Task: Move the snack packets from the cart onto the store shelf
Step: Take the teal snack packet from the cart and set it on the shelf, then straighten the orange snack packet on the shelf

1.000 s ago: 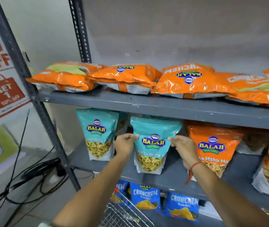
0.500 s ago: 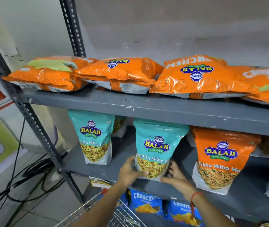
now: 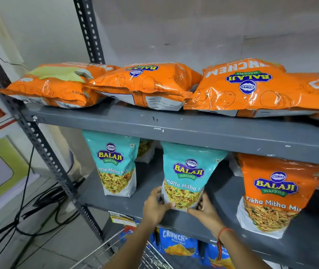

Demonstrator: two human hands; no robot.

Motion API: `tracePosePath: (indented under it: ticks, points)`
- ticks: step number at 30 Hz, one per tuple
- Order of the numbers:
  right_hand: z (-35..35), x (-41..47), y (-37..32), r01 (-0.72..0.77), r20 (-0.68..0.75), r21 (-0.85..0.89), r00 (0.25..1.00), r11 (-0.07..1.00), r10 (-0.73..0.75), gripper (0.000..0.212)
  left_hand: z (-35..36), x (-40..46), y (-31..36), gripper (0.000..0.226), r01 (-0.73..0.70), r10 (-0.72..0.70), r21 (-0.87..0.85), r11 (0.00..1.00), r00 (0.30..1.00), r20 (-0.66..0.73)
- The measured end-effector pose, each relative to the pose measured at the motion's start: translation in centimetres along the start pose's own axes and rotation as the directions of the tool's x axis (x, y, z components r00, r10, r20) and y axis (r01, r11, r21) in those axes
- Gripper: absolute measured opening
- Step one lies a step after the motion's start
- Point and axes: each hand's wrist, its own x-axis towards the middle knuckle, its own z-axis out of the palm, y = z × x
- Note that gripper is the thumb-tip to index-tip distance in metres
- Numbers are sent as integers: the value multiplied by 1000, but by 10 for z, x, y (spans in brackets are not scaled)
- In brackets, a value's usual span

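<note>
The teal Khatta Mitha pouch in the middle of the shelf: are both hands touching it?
Touching. The head view shows the left hand and the right hand pressed against the bottom corners of the middle teal Khatta Mitha pouch, with fingers overlapping its lower edge.

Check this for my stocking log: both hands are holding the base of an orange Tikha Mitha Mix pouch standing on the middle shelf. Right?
Not quite. The pouch between the left hand and right hand is the teal Khatta Mitha pouch, not orange. The head view shows it standing on the middle shelf, held at its base; the orange Tikha Mitha pouch stands untouched to its right.
</note>
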Motion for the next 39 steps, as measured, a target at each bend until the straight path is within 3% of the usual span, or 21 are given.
tracePosePath:
  ticks: [2,4,7,10,13,16,18,20,22,25,28,30,32,39]
  points:
    - [-1,-5,-1,7,-12,-4,1000,1000,-7,61,0,-8,3,58,-10,10,2,1000,1000,-22]
    - [-3,-15,-2,15,-43,7,999,1000,-14,78,0,-17,5,57,-5,4,-7,1000,997,-81]
    - [-8,-38,-7,34,-112,11,993,999,-33,99,4,-33,17,39,-44,52,57,997,989,-138]
    - [-24,-69,-13,96,-186,-18,978,995,-97,86,19,-50,42,20,-135,141,69,988,986,-92]
    - [-49,-109,-19,165,-306,-82,935,983,-182,61,47,-65,63,22,-187,189,59,981,982,-25]
    - [-82,-141,-21,201,-479,-139,843,970,-244,44,81,-76,73,23,-203,201,31,979,977,66]
    - [-107,-156,-18,172,-602,-128,769,977,-214,40,102,-83,75,26,-204,201,15,979,973,113]
    - [-133,-164,-13,109,-642,-85,754,990,-138,35,121,-88,73,27,-181,182,-20,983,970,163]
    - [-157,-163,-3,25,-608,-64,792,998,-58,38,139,-90,67,30,-139,140,-19,990,971,192]
    - [-182,-151,16,-77,-566,-60,824,995,30,61,160,-87,57,50,-70,58,48,996,972,228]
    - [-212,-110,36,-78,-458,-49,888,996,47,77,193,-65,51,69,-1,-7,31,1000,966,257]
    - [-221,-89,42,-71,-317,-41,947,997,55,73,207,-53,47,73,38,-43,26,999,967,251]
    - [-217,-83,47,-67,-248,-66,967,996,49,59,210,-51,39,59,34,-37,18,999,969,245]
    - [-207,-87,37,-33,-247,-38,969,999,22,42,205,-45,32,48,5,10,-59,998,966,259]
